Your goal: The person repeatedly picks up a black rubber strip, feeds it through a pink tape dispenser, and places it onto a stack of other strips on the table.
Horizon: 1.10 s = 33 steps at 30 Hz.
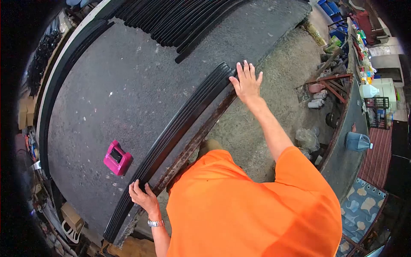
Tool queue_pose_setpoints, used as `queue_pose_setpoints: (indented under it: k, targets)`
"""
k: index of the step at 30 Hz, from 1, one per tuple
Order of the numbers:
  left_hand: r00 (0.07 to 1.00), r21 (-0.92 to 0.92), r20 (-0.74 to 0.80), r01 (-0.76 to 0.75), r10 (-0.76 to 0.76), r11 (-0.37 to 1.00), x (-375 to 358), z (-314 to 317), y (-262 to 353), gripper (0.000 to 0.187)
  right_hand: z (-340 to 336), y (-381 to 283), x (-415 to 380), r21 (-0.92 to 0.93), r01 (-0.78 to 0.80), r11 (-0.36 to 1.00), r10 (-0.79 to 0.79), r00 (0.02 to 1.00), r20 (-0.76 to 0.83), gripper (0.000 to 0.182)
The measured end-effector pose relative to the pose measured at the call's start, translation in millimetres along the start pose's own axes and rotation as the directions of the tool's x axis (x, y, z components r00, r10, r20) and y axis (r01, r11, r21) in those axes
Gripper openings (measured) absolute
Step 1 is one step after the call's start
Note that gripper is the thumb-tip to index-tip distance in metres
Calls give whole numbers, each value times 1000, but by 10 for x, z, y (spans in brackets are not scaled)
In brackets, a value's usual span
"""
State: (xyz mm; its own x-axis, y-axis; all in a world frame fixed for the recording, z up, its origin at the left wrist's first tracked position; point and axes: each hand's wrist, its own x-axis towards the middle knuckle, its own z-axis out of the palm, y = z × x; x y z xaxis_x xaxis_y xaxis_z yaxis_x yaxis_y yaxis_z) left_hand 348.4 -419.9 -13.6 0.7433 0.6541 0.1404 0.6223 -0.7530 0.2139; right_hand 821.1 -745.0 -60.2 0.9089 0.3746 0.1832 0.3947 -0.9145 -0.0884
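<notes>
Head view: a bundle of black strips [184, 116] lies on the counter [94, 94], right along its near edge, its long axis slanting from lower left to upper right and following that edge. Both hands meet it from the person's side, so the strips lie just ahead of the left hand [143, 200] and to the left of the right hand [248, 88]. Of the two, the right hand is nearer an end: it is loose and spread at the upper tip, thumb against the bundle's side, fingers just beyond it by the edge. The left hand crosses the lower part, short of the other end, fingertips bent over the top, thumb apart; whether it pinches or only rests, I cannot tell. Beyond the strips, near the left hand but apart from it, sits a pink box [122, 168]. A larger stack [158, 21] lies farther off, apart from the bundle's upper tip.
</notes>
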Motion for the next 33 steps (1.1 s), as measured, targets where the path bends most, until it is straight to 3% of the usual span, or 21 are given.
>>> queue_pose_setpoints:
  k: [6, 10, 13, 16, 20, 21, 26, 30, 33]
  targets:
    - [1000, -21, 13, -5, 5, 1000, 20, -39, -1, 32, -49, -50, -57, 76, -62, 995, 61, 998, 17, 66]
    - [999, -79, 5, -33, 33, 996, 65, -92, -33, 32, -534, -296, -43, -141, -119, 983, 142, 976, 163, 51]
    - [996, -99, -43, -79, 75, 992, 54, -58, -90, 31, -478, -533, -268, -13, 62, 998, -63, 993, -95, 48]
    - [995, -139, -76, -70, 59, 988, 67, -73, -83, 30, -565, -934, -484, 140, 257, 956, -242, 963, -118, 44]
    - [999, -124, -34, -26, 21, 992, -25, -181, -283, 28, -425, -1000, -596, 95, 281, 955, -274, 959, -74, 30]
    - [999, -126, 20, 32, -29, 992, -100, -247, -400, 27, -396, -976, -583, 33, 284, 958, -281, 957, -69, 27]
    - [988, 78, -124, 99, -89, 992, -720, -467, -1679, 30, -567, -938, -515, 0, 325, 946, -325, 945, -23, 25]
    - [930, 220, -206, 348, -305, 911, -1150, -840, -2576, 28, -563, -904, -456, -9, 363, 932, -363, 931, -18, 22]
    - [931, 272, -80, 365, -357, 891, -1274, -1081, -2935, 18, -511, -827, -374, -72, 407, 911, -409, 912, -19, 18]
